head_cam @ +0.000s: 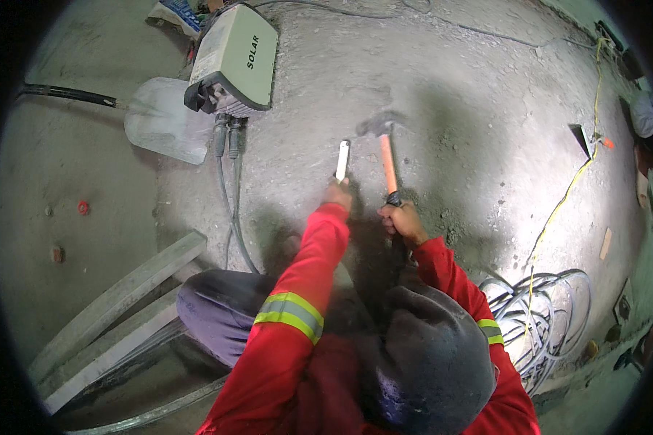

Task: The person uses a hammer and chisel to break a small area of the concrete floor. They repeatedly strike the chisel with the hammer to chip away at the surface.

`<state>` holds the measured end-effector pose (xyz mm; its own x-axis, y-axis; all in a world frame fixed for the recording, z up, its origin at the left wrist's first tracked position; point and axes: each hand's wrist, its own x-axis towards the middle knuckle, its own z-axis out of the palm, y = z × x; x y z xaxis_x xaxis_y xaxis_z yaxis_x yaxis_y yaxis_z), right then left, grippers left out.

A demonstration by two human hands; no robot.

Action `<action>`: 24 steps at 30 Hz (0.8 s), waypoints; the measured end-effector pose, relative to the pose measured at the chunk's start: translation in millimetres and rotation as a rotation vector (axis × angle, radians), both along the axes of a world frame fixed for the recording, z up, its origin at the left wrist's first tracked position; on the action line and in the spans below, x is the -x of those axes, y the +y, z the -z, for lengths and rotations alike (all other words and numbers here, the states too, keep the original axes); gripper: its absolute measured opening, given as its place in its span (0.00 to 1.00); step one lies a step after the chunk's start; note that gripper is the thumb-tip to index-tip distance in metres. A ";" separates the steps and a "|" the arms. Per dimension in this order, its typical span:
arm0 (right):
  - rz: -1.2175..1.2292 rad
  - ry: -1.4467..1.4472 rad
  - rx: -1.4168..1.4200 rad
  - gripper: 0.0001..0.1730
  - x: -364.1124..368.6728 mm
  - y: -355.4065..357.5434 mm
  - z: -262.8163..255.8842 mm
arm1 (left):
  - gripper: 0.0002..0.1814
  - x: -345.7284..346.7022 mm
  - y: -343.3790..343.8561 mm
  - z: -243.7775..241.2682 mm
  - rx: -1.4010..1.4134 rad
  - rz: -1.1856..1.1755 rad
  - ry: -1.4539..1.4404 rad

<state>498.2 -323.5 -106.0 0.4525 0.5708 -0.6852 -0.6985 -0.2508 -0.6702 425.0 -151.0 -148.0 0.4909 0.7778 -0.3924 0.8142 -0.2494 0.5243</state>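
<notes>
My left hand (pixel 337 194) grips a narrow, flat white bar (pixel 343 160) with a dark spot near its far end. It points away from me, just above or on the dusty grey ground; which one I cannot tell. My right hand (pixel 405 222) is closed around the black grip of a hammer with an orange handle (pixel 388 163). The hammer's dark head (pixel 382 124) is motion-blurred, ahead of and to the right of the bar's tip. Crumbled rubble (pixel 451 217) lies on the floor to the right of my right hand.
A pale green welding machine (pixel 245 60) with two cables (pixel 234 201) stands at the upper left, beside a shovel blade (pixel 166 119). Long beams (pixel 125 288) lie by my knee on the left. On the right are a coiled cable (pixel 549 321) and a yellow cord (pixel 563 196).
</notes>
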 end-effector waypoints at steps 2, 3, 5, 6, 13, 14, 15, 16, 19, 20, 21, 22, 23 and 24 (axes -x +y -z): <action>0.115 -0.015 -0.077 0.10 -9.6 -5.5 -21.6 | 0.22 -2.2 -1.2 0.6 -0.006 0.000 -0.016; 0.182 -0.002 -0.150 0.10 -10.4 -5.2 -28.4 | 0.22 0.0 -1.3 1.4 -0.010 -0.004 -0.017; 0.317 0.011 -0.301 0.10 -12.6 -1.5 -40.6 | 0.22 0.2 2.3 7.2 -0.028 0.012 -0.019; 0.383 0.007 -0.323 0.09 -6.8 4.3 -34.8 | 0.22 1.7 4.1 9.9 -0.038 0.018 -0.018; -0.145 -0.064 0.107 0.11 10.3 11.5 24.7 | 0.22 6.2 8.1 16.1 -0.030 0.053 -0.046; -0.107 -0.050 0.068 0.10 5.4 9.9 16.8 | 0.23 8.9 9.6 18.5 -0.040 0.035 -0.077; -0.070 -0.036 0.030 0.10 1.2 8.4 8.8 | 0.24 11.3 10.8 21.1 -0.049 0.016 -0.108; -0.027 -0.028 -0.005 0.10 -5.1 4.1 -0.4 | 0.24 7.1 8.3 18.8 -0.047 0.024 -0.109; 0.103 0.007 -0.184 0.09 -10.0 -3.8 -29.3 | 0.24 10.8 7.7 13.6 -0.038 0.025 -0.088; 0.189 -0.031 -0.223 0.09 -5.1 -1.5 -29.8 | 0.24 11.2 8.8 13.6 -0.026 0.020 -0.089; 0.274 -0.069 -0.262 0.09 4.5 3.5 -29.3 | 0.24 12.5 9.9 13.6 -0.015 0.015 -0.090; 0.363 -0.114 -0.304 0.09 11.2 6.8 -28.1 | 0.23 11.2 11.3 14.8 -0.038 0.039 -0.058; 0.287 -0.187 -0.209 0.10 19.0 10.6 -13.3 | 0.23 9.8 14.5 16.2 -0.067 0.062 -0.028; 0.215 -0.260 -0.105 0.11 29.9 11.9 12.7 | 0.23 8.4 13.3 17.2 -0.087 0.089 0.004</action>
<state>468.3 -311.6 -118.7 0.7216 0.5047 -0.4740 -0.5305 -0.0368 -0.8469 416.6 -137.7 -165.2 0.5578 0.7627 -0.3274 0.7891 -0.3650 0.4941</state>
